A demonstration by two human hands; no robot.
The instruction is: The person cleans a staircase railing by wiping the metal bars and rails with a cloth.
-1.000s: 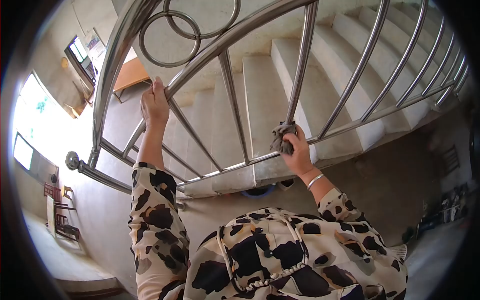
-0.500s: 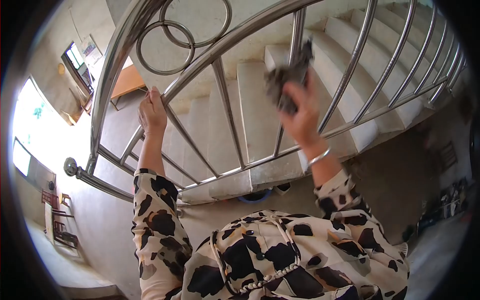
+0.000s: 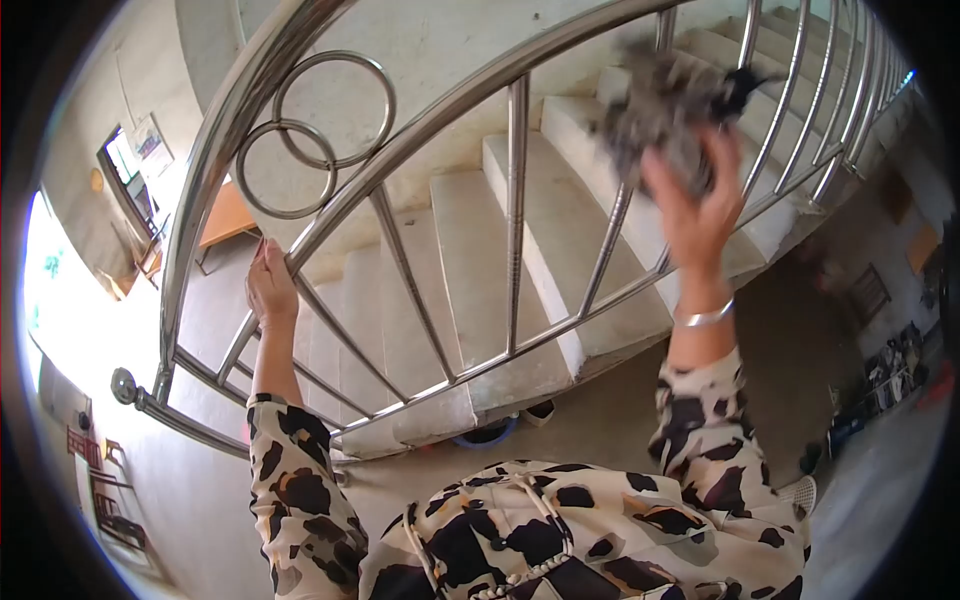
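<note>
A shiny metal stair railing (image 3: pixel 515 200) with two interlocking rings (image 3: pixel 335 165) runs across in front of me. My left hand (image 3: pixel 272 285) is closed around the lower end of its sloping rail, below the rings. Further up to the right, my right hand (image 3: pixel 700 205) wears a silver bracelet (image 3: pixel 705 317) and grips a bunched grey rag (image 3: pixel 665 115) with a dark end. The rag is blurred by motion and hides part of the upper railing. Whether it touches a bar, I cannot tell.
Pale concrete steps (image 3: pixel 465 250) climb to the right behind the bars. Beneath them, a blue basin (image 3: pixel 487 433) is on the floor. An orange-brown table (image 3: pixel 228 215) stands beyond the railing, with chairs (image 3: pixel 112 510) at the lower left. Assorted items sit at the right wall.
My right hand has moved up and to the right with the rag. The view has shifted, so the railing sits lower and further left; my left hand stays on the rail.
</note>
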